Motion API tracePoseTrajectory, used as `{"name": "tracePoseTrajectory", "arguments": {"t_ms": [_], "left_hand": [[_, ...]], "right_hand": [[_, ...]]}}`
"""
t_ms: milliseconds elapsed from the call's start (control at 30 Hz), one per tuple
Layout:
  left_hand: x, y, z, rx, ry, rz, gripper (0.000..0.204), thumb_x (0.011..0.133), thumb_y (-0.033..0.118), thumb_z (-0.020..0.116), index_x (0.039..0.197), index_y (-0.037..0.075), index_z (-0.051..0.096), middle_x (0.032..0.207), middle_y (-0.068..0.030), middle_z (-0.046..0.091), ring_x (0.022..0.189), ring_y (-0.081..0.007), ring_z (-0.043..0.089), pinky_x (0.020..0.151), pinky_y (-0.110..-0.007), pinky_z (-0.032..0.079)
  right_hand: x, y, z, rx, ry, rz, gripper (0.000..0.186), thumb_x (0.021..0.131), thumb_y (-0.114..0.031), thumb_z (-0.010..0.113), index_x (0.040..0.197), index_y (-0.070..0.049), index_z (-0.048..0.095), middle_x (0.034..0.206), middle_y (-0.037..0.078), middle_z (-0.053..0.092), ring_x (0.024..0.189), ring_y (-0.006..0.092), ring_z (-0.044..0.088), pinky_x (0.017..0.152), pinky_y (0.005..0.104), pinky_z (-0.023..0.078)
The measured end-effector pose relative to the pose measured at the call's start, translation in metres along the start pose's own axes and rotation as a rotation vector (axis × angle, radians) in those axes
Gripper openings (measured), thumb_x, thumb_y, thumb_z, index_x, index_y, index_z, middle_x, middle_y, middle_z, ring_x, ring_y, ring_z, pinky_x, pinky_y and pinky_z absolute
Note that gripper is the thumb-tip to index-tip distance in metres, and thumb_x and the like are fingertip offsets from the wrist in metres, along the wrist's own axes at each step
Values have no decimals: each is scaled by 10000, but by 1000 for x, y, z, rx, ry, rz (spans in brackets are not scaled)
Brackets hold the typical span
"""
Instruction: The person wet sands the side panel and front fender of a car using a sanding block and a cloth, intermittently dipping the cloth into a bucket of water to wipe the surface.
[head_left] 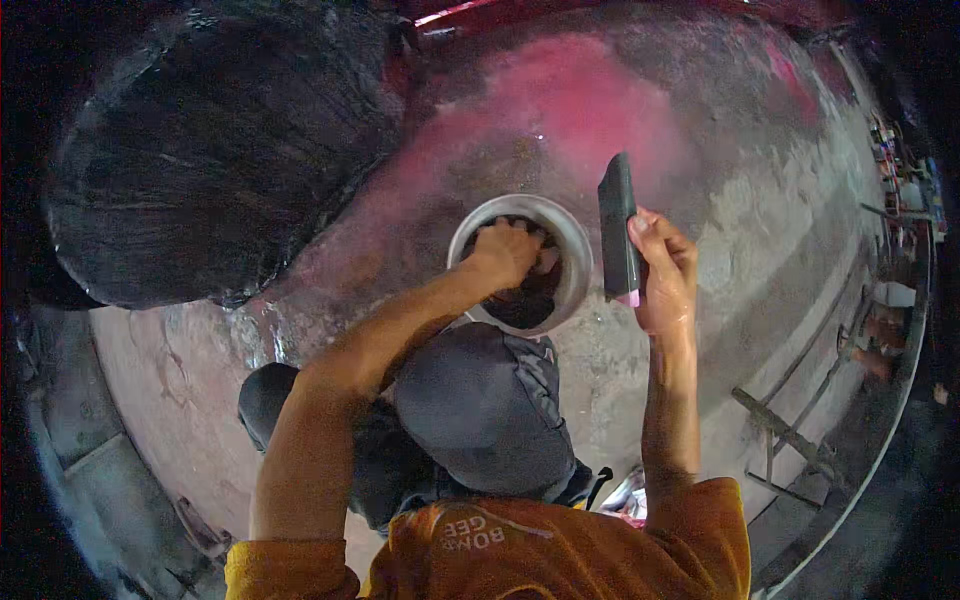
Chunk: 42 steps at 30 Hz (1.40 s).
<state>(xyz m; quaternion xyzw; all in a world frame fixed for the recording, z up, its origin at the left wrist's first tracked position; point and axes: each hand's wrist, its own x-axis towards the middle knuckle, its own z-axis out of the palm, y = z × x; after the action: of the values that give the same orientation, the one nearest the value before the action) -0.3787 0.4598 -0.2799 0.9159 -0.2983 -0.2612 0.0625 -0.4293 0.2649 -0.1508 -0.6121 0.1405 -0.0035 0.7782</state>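
Observation:
My left hand [505,252] reaches into a metal bucket [575,275] with dark contents, its fingers bent down inside, partly hidden; I cannot make out what they grip. My right hand [662,262] grips a long, dark grey flat piece [617,215] with a small pink part at its lower end, held upright in the picture just right of the bucket. My grey-clad knee [470,405] is close below the bucket.
A large black, plastic-looking rounded object [200,160] fills the upper left. The concrete floor [760,230] has pink powdery stains. Metal bars [770,420] lie at the right, with small cluttered items [895,170] along the far right edge.

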Motion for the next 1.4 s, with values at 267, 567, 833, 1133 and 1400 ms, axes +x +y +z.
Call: {"name": "tracePoseTrajectory", "arguments": {"t_ms": [267, 567, 833, 1133, 1400], "left_hand": [[19, 32, 24, 147, -154, -237, 678, 1028, 648, 424, 1493, 165, 520, 1473, -148, 551, 1368, -403, 518, 919, -733, 511], [-6, -11, 10, -341, -52, -120, 269, 824, 126, 665, 1050, 46, 787, 1014, -227, 766, 921, -347, 764, 782, -467, 612], [-46, -26, -67, -1088, 194, 119, 273, 862, 284, 795, 994, 56, 727, 880, -49, 654, 780, -163, 575, 745, -392, 524], [-193, -59, -344, -212, 1443, -47, 348, 880, 314, 836, 962, -10, 737, 909, -129, 756, 776, -178, 733, 706, -340, 569], [-147, -51, -455, 1113, 1850, -154, 243, 784, 308, 768, 958, 151, 706, 1069, -54, 678, 917, -331, 627, 795, -475, 509]], "right_hand": [[-7, 16, -12, 58, 82, 47, 263, 955, -161, 775, 1126, 36, 742, 989, 12, 709, 877, 84, 634, 802, 246, 502], [-8, 14, -27, 168, 187, 119, 301, 945, -163, 775, 1150, 49, 713, 988, 59, 719, 863, 138, 670, 765, 277, 537], [-4, 8, -28, 454, 23, 131, 345, 1002, -349, 660, 1145, -35, 667, 1029, 137, 731, 864, 276, 727, 730, 425, 602], [6, 14, -28, 425, 182, 167, 359, 980, -354, 687, 1138, -32, 670, 1046, 120, 730, 864, 280, 720, 737, 438, 601], [4, 27, -50, 412, 131, 136, 349, 961, -301, 723, 1141, -6, 672, 978, 127, 724, 837, 260, 721, 749, 400, 589]]}}
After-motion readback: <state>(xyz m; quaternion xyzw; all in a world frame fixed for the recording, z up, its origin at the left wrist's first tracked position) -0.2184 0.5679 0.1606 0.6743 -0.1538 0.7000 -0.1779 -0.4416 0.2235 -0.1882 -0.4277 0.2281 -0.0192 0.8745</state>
